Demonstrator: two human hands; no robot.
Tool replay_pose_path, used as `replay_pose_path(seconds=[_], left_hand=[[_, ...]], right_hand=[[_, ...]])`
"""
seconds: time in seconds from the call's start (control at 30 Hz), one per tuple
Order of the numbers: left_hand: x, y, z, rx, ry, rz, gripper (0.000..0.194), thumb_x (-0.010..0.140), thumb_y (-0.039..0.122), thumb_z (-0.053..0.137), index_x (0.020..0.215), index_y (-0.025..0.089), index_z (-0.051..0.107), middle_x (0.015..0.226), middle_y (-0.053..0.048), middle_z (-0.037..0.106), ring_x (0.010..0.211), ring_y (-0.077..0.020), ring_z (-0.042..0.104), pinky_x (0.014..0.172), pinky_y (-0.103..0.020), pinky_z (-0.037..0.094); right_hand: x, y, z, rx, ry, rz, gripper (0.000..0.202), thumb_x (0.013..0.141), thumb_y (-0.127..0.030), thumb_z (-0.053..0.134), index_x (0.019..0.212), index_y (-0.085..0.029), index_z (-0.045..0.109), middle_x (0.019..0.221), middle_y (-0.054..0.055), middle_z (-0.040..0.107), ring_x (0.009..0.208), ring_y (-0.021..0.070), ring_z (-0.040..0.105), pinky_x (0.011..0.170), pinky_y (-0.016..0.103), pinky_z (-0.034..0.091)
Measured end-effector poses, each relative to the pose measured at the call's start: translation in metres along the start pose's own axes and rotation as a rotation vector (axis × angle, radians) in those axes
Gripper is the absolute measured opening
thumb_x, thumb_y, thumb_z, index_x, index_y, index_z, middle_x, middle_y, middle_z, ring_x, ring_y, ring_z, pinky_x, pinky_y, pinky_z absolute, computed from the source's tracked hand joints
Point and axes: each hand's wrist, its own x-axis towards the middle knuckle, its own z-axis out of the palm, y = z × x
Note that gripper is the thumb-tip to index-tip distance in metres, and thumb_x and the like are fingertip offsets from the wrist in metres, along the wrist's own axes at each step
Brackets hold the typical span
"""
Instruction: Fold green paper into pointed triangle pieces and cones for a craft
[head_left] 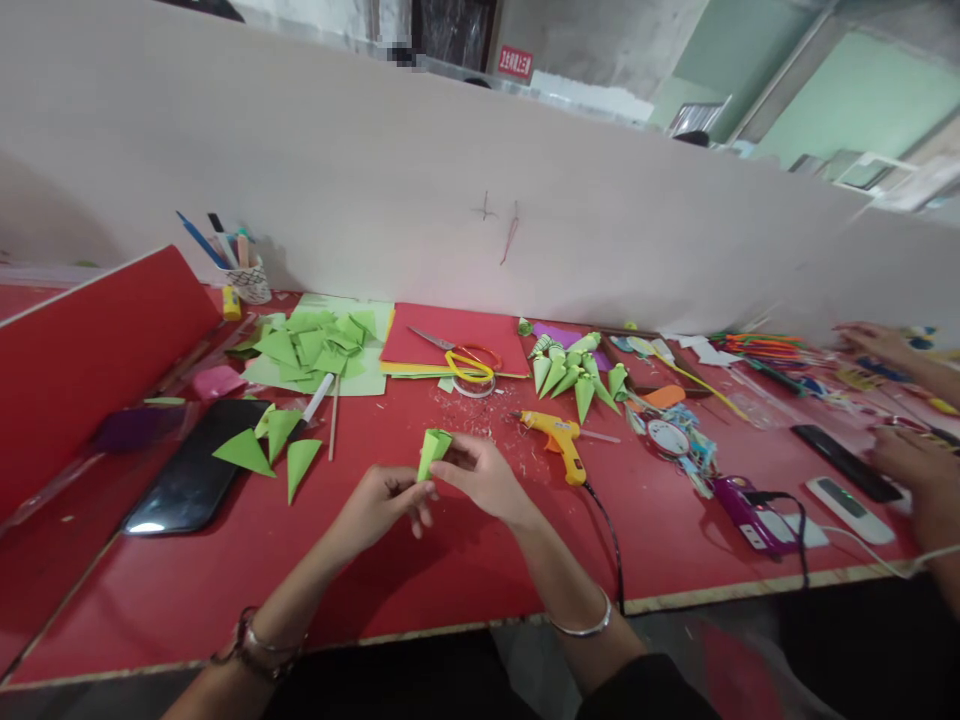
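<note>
A light green paper cone (431,454) is held upright over the front middle of the table, its wider, folded end at the top. My right hand (484,478) grips it from the right, thumb in front and fingers behind. At the narrow lower end, my left hand (391,502) closes thumb and forefinger on the cone, while its other fingers hang loosely below. To the left lie several loose green paper cones (302,466). A yellow hot glue gun (559,440) rests right of my hands, with a glue stick in its back.
Scissors (469,365) lie on red paper sheets (450,325). Behind them on the left are green paper pieces (315,345); finished-looking cones (581,375) cluster right. A phone (195,470), a purple power strip (750,515) and the glue gun's cord (611,530) lie nearby. Another person's hands (911,460) are far right.
</note>
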Motion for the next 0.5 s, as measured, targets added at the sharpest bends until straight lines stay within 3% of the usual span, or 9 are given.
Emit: replay_pose_path(seconds=[0.07,0.17,0.27,0.33,0.4,0.5], left_hand=[[-0.005,-0.001,-0.011,0.144,0.038,-0.006,0.032,0.079,0.04,0.045,0.059,0.016,0.055,0.051,0.0,0.062,0.044,-0.0123,0.057,0.05,-0.021,0.041],[-0.017,-0.007,-0.041,0.471,0.165,-0.041,0.038,0.08,0.044,0.04,0.056,0.017,0.053,0.043,0.003,0.053,0.046,-0.0119,0.051,0.051,-0.02,0.036],[-0.03,-0.017,-0.076,0.743,0.286,-0.143,0.041,0.079,0.045,0.038,0.049,0.018,0.042,0.043,0.004,0.045,0.046,-0.0109,0.044,0.05,-0.019,0.03],[-0.038,-0.025,-0.096,0.909,0.333,-0.3,0.036,0.078,0.044,0.038,0.052,0.02,0.043,0.042,0.004,0.043,0.043,-0.0116,0.041,0.048,-0.019,0.027],[-0.044,-0.031,-0.111,0.976,0.339,-0.454,0.034,0.078,0.046,0.037,0.059,0.021,0.05,0.051,0.001,0.053,0.05,-0.0143,0.048,0.051,-0.02,0.03],[-0.05,-0.037,-0.121,0.966,0.366,-0.604,0.035,0.076,0.05,0.038,0.067,0.024,0.059,0.067,-0.004,0.064,0.059,-0.0191,0.057,0.053,-0.021,0.034]], right_hand=[[-0.007,-0.003,-0.011,-0.24,0.054,-0.013,0.024,0.076,-0.035,0.056,0.089,-0.017,0.061,0.077,0.003,0.062,0.069,0.0135,0.056,0.063,0.025,0.043],[-0.026,-0.003,-0.039,-0.693,0.257,0.04,0.021,0.08,-0.033,0.05,0.09,-0.019,0.061,0.08,0.004,0.062,0.071,0.0148,0.056,0.064,0.026,0.042],[-0.05,0.006,-0.074,-1.112,0.538,0.222,0.025,0.081,-0.033,0.047,0.098,-0.018,0.058,0.091,0.008,0.061,0.085,0.0208,0.055,0.07,0.03,0.041],[-0.062,0.018,-0.094,-1.299,0.653,0.391,0.029,0.08,-0.035,0.049,0.1,-0.015,0.056,0.095,0.012,0.059,0.092,0.0254,0.053,0.07,0.031,0.04],[-0.07,0.031,-0.109,-1.356,0.635,0.517,0.035,0.079,-0.037,0.049,0.102,-0.012,0.054,0.095,0.014,0.059,0.092,0.0262,0.054,0.068,0.031,0.04],[-0.071,0.048,-0.119,-1.303,0.522,0.594,0.023,0.084,-0.032,0.043,0.092,-0.015,0.056,0.087,0.009,0.06,0.082,0.0203,0.058,0.064,0.026,0.039]])
